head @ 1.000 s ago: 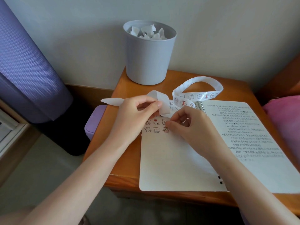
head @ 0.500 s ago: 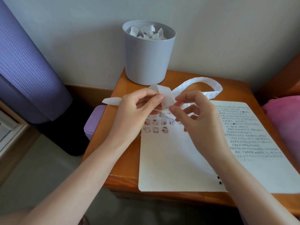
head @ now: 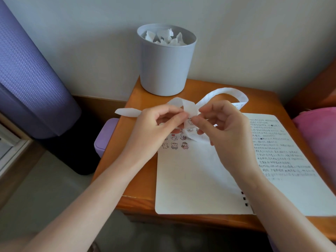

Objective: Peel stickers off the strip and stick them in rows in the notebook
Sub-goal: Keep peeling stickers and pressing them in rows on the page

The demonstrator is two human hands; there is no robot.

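Beneath the fingers (head: 212,107): open white spiral-bound notebook (head: 190,179) with rows of small cartoon stickers (head: 174,145). The left hand (head: 152,131) and right hand (head: 229,131) each pinch the long white paper sticker strip (head: 190,109); beyond the fingertips, a grey plastic bin (head: 165,66).

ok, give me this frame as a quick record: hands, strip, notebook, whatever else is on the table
left hand: pinches the sticker strip above the notebook
right hand: pinches the same strip, close to the left fingertips
sticker strip: white, loops back over the wooden table
notebook: open; stickers in rows near the top of the left page, handwriting on the right page
grey bin: at the back of the table, holding crumpled white paper
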